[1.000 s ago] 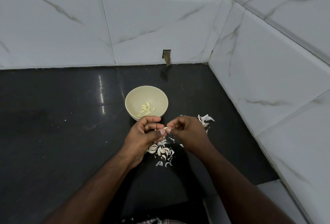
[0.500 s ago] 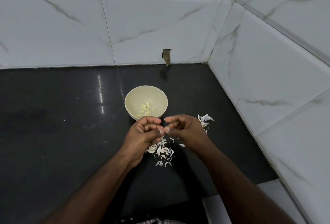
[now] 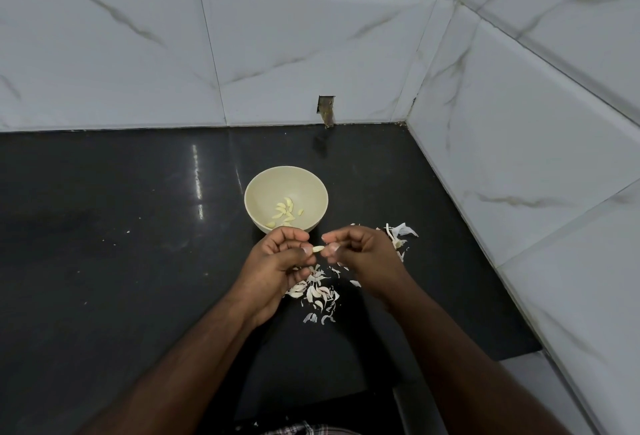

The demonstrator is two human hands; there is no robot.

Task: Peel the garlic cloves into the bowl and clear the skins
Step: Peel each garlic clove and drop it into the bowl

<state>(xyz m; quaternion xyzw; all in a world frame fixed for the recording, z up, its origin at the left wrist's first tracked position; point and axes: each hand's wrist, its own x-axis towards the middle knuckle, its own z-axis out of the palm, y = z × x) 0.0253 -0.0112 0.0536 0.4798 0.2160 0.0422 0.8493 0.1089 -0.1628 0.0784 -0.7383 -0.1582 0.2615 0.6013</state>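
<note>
Now | left hand [image 3: 277, 261] and right hand [image 3: 363, 254] grip: pinching one garlic clove [image 3: 318, 249] | beside bowl [image 3: 263, 185]

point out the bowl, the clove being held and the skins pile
bowl [image 3: 256, 188]: head view, bare inner wall near the rim.
clove [image 3: 318, 249]: head view, its middle, between the hands.
skins pile [image 3: 317, 292]: head view, centre of the heap.

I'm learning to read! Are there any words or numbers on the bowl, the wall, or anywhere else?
None: the bowl, the wall tiles and the black counter carry no words, numbers or labels that show in this view.
</note>
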